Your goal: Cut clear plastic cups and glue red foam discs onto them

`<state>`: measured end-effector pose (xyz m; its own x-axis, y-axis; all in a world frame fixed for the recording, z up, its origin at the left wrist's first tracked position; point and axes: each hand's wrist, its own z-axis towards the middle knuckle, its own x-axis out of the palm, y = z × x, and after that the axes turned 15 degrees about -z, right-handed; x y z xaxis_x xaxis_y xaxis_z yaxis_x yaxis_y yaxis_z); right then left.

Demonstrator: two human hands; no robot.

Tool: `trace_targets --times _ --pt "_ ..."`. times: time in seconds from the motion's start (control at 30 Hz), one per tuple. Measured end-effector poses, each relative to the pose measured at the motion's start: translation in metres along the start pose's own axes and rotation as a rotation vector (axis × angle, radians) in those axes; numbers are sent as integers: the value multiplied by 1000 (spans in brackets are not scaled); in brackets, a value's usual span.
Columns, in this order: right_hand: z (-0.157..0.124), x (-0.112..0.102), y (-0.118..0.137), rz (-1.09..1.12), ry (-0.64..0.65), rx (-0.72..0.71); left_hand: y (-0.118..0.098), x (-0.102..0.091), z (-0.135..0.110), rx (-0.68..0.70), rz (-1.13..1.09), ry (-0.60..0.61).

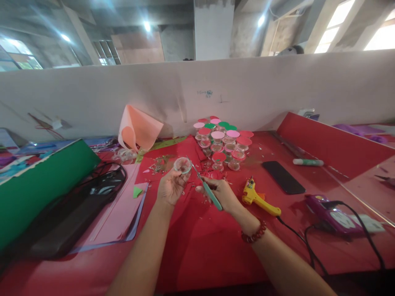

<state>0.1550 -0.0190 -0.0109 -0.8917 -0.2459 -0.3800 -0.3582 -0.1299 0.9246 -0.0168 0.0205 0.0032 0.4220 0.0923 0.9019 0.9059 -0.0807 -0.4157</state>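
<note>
Over the middle of the red tabletop, my left hand (173,187) is closed on a small transparent plastic cup (182,165), its round opening tilted toward me. Wrapped around the green handle of a craft knife (212,195), my right hand (219,192) angles the thin blade up and left. The blade's tip is beside the cup's right rim; whether it touches cannot be made out. Behind my hands stands a cluster of small transparent plastic cups (217,147), topped with red, pink and green paper discs. Plastic scraps (162,163) lie scattered left of the cup.
A yellow glue gun (259,199), a black phone (283,177) and a purple power strip (336,216) lie on the right. Pink sheets (119,209), a black bag (83,205) and a green board (46,185) occupy the left. A white partition (148,90) runs across the back.
</note>
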Motion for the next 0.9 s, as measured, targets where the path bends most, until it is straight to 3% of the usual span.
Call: trace_targets --times 0.1,0.27,0.43,0.53,0.67,0.73,0.9 --pt "-3 0 5 228 112 104 -1 -1 1 -14 -11 -8" --pt "-6 -5 4 524 247 157 -1 -1 0 -3 -48 -12" --pt "-3 -9 2 655 374 198 -1 -1 -1 29 -45 31" --pt "-2 -5 2 456 214 126 -2 0 -3 13 -35 44" --pt "-2 0 1 -171 -189 -86 -2 2 -5 15 -20 69" --pt "-2 -1 -1 -420 -320 -130 -1 2 -5 29 -11 100" --pt "-3 -2 -3 -578 -418 -155 0 3 -6 24 22 112"
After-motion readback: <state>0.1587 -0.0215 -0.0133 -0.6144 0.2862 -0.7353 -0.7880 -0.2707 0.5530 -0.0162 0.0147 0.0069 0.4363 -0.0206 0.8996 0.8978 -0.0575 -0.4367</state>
